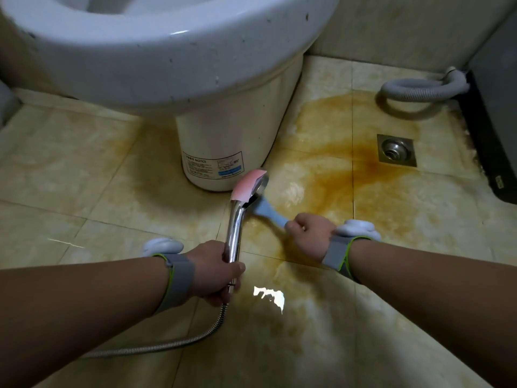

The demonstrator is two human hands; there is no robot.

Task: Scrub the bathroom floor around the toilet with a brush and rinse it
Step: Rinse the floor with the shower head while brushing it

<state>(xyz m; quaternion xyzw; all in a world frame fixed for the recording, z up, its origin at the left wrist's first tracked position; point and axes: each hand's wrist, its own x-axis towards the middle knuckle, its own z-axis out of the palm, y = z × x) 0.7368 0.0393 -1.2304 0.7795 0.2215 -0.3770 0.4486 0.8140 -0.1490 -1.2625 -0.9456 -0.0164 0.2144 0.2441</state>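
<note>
Item 1. Floor (70, 169): beige tiles, glossy and wet-looking, filling most of the frame.

Item 2. Toilet (173, 60): white, upper left of the frame. Its bowl overhung a narrow base that stood on the floor at upper centre. A printed label (212, 169) was stuck low on the base.

Item 3. Stain (335, 163): orange-brown, spread over the tiles right of the toilet base and reaching the drain.

Item 4. Drain (396, 149): square metal, right of centre, set in the floor.

Item 5. Grey pipe (414, 89): ribbed, looped on the floor at upper right, beside a dark cabinet (492, 107) at the right edge.

Item 6. Shower head (236, 233): chrome handle, pink back. It sat at centre frame, angled toward the floor just beside the toilet base. Its metal hose (167, 345) trailed toward the lower left.

Item 7. Left hand (221, 271): lower centre, fingers (233, 268) wrapped round the shower head's handle.

Item 8. Brush (268, 214): pale blue handle at centre frame, over the stained tiles. Its head was hidden behind the shower head, so contact with the floor could not be told.

Item 9. Right hand (309, 233): right of centre, fingers (293, 224) curled tightly round the end of the brush handle.

Item 10. Wristbands (181, 275): grey with green edging, one on each wrist.
</note>
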